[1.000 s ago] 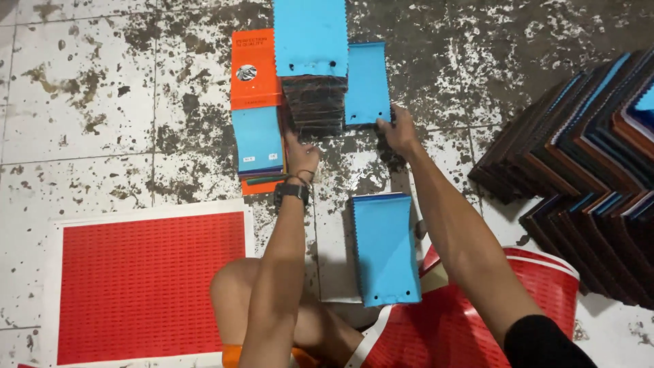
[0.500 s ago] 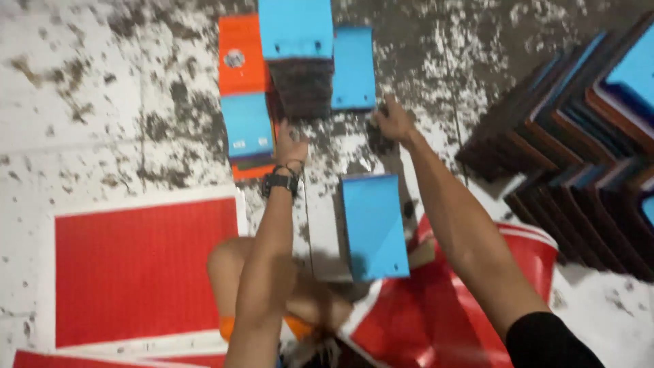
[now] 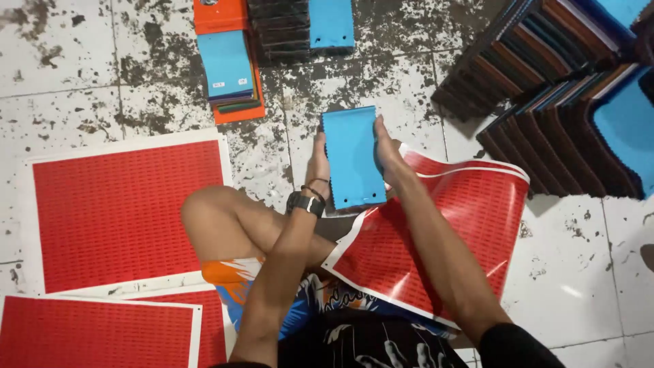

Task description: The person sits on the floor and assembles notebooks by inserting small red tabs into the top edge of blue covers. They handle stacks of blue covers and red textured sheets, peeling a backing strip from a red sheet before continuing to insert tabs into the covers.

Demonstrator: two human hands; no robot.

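Head view: a blue-topped stack of fabric swatches (image 3: 352,158) is gripped at its sides by the left hand (image 3: 317,163) and right hand (image 3: 387,153), near the knee; finished stacks (image 3: 545,88), seemingly bound, are banked far right.

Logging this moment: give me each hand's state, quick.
Left hand: closed on the left edge of the blue rectangular swatch stack.
Right hand: closed on its right edge.
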